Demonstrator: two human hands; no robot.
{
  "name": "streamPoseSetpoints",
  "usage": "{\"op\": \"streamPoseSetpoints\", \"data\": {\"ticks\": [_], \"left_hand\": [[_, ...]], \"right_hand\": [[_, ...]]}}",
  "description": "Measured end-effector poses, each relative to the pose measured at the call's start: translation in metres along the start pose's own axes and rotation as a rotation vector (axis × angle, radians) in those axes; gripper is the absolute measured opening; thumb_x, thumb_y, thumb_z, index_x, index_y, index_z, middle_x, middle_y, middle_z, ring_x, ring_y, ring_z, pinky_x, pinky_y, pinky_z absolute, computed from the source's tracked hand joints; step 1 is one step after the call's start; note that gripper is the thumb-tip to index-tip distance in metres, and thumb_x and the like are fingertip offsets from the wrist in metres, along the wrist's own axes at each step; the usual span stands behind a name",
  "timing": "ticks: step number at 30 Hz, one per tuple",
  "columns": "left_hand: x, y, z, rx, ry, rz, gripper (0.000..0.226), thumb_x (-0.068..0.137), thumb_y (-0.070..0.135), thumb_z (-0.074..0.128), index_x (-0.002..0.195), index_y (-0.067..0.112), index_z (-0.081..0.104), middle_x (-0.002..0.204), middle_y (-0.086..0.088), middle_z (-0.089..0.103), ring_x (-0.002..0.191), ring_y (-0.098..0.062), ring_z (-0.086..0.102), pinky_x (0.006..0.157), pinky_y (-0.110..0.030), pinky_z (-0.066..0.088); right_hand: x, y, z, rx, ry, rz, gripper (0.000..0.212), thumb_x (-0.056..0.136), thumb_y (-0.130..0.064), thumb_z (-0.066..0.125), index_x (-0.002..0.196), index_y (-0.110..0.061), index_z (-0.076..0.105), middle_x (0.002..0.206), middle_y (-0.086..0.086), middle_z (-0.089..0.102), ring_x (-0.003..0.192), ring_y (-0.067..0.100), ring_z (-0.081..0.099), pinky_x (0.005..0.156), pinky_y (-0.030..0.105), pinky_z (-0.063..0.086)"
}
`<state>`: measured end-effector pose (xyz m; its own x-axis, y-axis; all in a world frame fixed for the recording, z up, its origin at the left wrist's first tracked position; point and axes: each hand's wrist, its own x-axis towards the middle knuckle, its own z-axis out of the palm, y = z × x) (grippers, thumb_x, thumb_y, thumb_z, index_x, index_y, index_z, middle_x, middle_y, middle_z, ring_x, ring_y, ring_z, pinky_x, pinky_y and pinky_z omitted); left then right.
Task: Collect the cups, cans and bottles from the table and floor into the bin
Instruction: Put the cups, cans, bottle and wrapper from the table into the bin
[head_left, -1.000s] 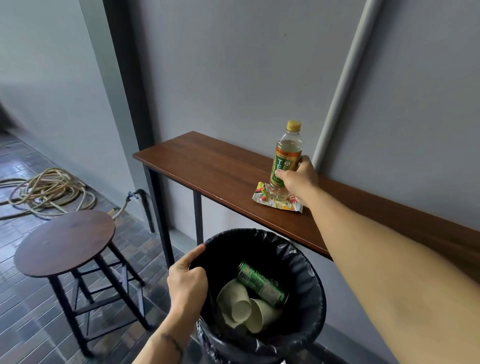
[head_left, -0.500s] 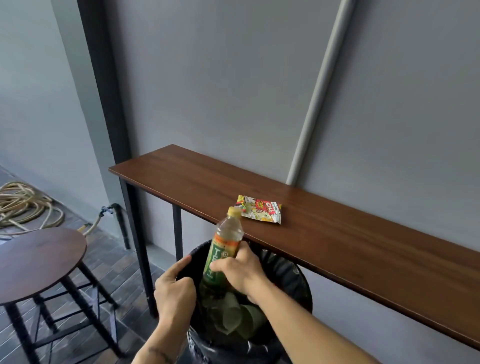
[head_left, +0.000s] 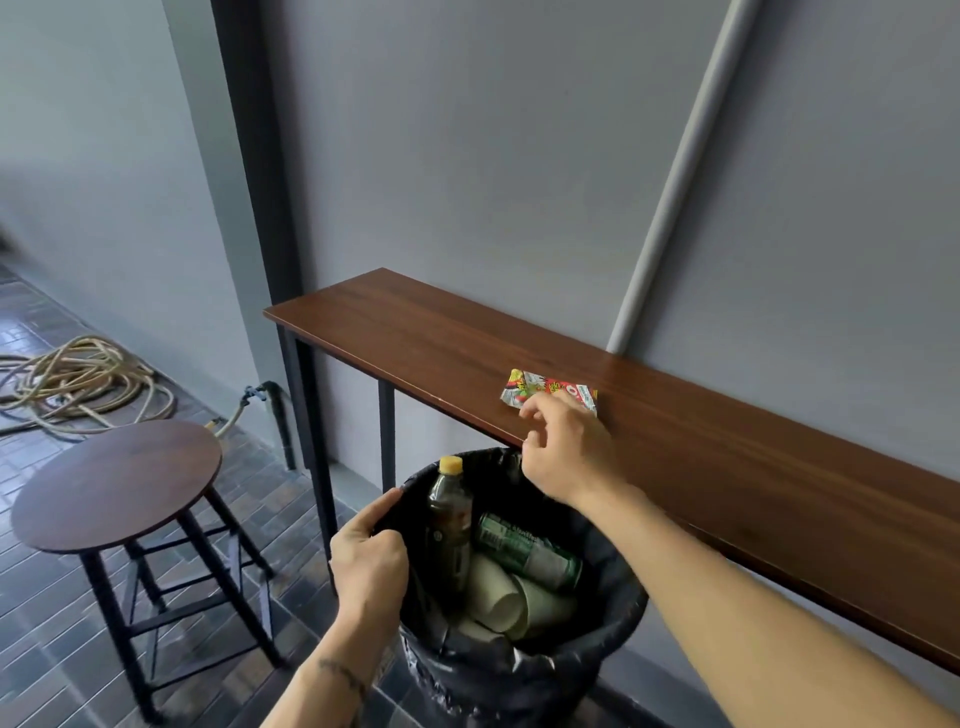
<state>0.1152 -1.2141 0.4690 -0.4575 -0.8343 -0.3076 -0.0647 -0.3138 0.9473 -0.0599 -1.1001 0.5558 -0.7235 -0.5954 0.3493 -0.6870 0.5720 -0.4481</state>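
Head view: we see the bottle (head_left: 448, 525) standing nearly upright inside the bin (head_left: 618, 618), yellow cap just above the rim, beside 1 green can (head_left: 530, 550) and pale paper cups (head_left: 511, 597). Our left hand (head_left: 370, 564) grips the bin's black liner at the near-left rim, fingers curled closed on it. Our right hand (head_left: 569, 452) hangs over the table (head_left: 727, 467) edge, fingers loosely spread, empty, fingertips just by a colourful wrapper (head_left: 545, 391)

Your bin (head_left: 618, 618), lined with a black bag, sits below the table (head_left: 727, 467) edge. Inside you see an upright yellow-capped bottle (head_left: 450, 525), a green can (head_left: 530, 550) lying on its side, and pale cups (head_left: 511, 605).
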Motion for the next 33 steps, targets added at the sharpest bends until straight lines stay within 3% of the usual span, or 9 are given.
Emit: {"op": "streamPoseSetpoints", "data": {"ticks": [2, 6, 8, 11, 15, 20, 22, 28, 33], "left_hand": [[0.001, -0.001, 0.001, -0.005, 0.010, -0.001, 0.072, 0.065, -0.010, 0.037, 0.109, 0.029, 0.079, 0.101, 0.006, 0.079, 0.095, -0.015, 0.074, 0.087, -0.037, 0.061], [0.001, -0.003, 0.003, -0.019, 0.026, -0.008, 0.070, 0.070, -0.015, 0.037, 0.111, 0.023, 0.079, 0.102, 0.005, 0.079, 0.098, -0.017, 0.073, 0.090, -0.037, 0.060], [0.004, -0.007, 0.003, -0.027, 0.019, -0.015, 0.070, 0.070, -0.015, 0.037, 0.112, 0.023, 0.079, 0.104, 0.003, 0.078, 0.098, -0.018, 0.074, 0.090, -0.039, 0.060], [0.009, -0.011, 0.005, -0.021, 0.012, -0.037, 0.070, 0.069, -0.015, 0.039, 0.110, 0.026, 0.079, 0.105, 0.003, 0.078, 0.099, -0.020, 0.074, 0.089, -0.041, 0.060], [0.010, -0.014, 0.008, 0.022, 0.015, -0.032, 0.072, 0.068, -0.011, 0.038, 0.109, 0.031, 0.078, 0.105, 0.005, 0.078, 0.101, -0.020, 0.072, 0.090, -0.040, 0.060], [0.010, -0.015, 0.011, 0.018, 0.017, -0.033, 0.068, 0.074, -0.017, 0.039, 0.111, 0.024, 0.079, 0.106, 0.003, 0.077, 0.103, -0.020, 0.071, 0.092, -0.041, 0.059], [0.011, -0.019, 0.011, 0.009, 0.014, -0.031, 0.070, 0.071, -0.016, 0.039, 0.108, 0.027, 0.080, 0.103, 0.004, 0.078, 0.102, -0.020, 0.072, 0.091, -0.041, 0.059], [0.001, -0.019, 0.011, 0.013, 0.003, -0.011, 0.070, 0.072, -0.016, 0.038, 0.109, 0.027, 0.079, 0.103, 0.005, 0.078, 0.101, -0.020, 0.072, 0.087, -0.040, 0.061], [-0.007, -0.023, 0.003, 0.005, -0.025, 0.000, 0.067, 0.077, -0.019, 0.039, 0.115, 0.022, 0.077, 0.108, -0.001, 0.077, 0.099, -0.021, 0.073, 0.081, -0.041, 0.063]], "right_hand": [[0.024, 0.020, -0.010, -0.139, -0.019, 0.034, 0.040, 0.080, -0.014, 0.052, 0.118, -0.023, 0.061, 0.125, 0.004, 0.057, 0.116, 0.027, 0.050, 0.094, 0.035, 0.043], [0.048, 0.049, -0.012, -0.234, -0.389, 0.306, 0.070, 0.083, -0.019, 0.048, 0.148, -0.039, 0.035, 0.158, 0.001, 0.033, 0.139, 0.034, 0.034, 0.111, 0.047, 0.033], [0.049, 0.057, -0.004, -0.251, -0.429, 0.324, 0.070, 0.084, -0.020, 0.048, 0.150, -0.039, 0.033, 0.158, 0.001, 0.033, 0.139, 0.033, 0.033, 0.112, 0.050, 0.031], [0.045, 0.060, 0.008, -0.351, -0.323, 0.244, 0.056, 0.088, -0.024, 0.048, 0.143, -0.031, 0.046, 0.145, 0.003, 0.043, 0.128, 0.031, 0.040, 0.102, 0.044, 0.038], [0.036, 0.064, 0.011, -0.403, -0.153, 0.090, 0.031, 0.089, -0.022, 0.050, 0.116, -0.019, 0.066, 0.115, 0.005, 0.057, 0.106, 0.030, 0.050, 0.087, 0.040, 0.047], [-0.010, 0.039, 0.011, -0.244, -0.012, -0.097, 0.017, 0.086, -0.021, 0.048, 0.085, -0.014, 0.063, 0.089, 0.001, 0.060, 0.084, 0.026, 0.054, 0.064, 0.034, 0.047], [-0.045, 0.027, 0.015, -0.231, -0.088, -0.168, 0.010, 0.083, -0.021, 0.048, 0.079, -0.014, 0.055, 0.086, 0.001, 0.057, 0.083, 0.025, 0.052, 0.062, 0.033, 0.045], [-0.110, 0.015, 0.025, -0.334, -0.799, -0.004, 0.020, 0.081, -0.031, 0.059, 0.083, -0.011, 0.060, 0.094, 0.009, 0.064, 0.091, 0.036, 0.061, 0.071, 0.038, 0.048], [-0.118, 0.028, 0.017, -0.262, -0.644, 0.059, 0.046, 0.085, -0.043, 0.055, 0.126, -0.024, 0.060, 0.126, 0.002, 0.058, 0.118, 0.028, 0.054, 0.094, 0.043, 0.048]]}}
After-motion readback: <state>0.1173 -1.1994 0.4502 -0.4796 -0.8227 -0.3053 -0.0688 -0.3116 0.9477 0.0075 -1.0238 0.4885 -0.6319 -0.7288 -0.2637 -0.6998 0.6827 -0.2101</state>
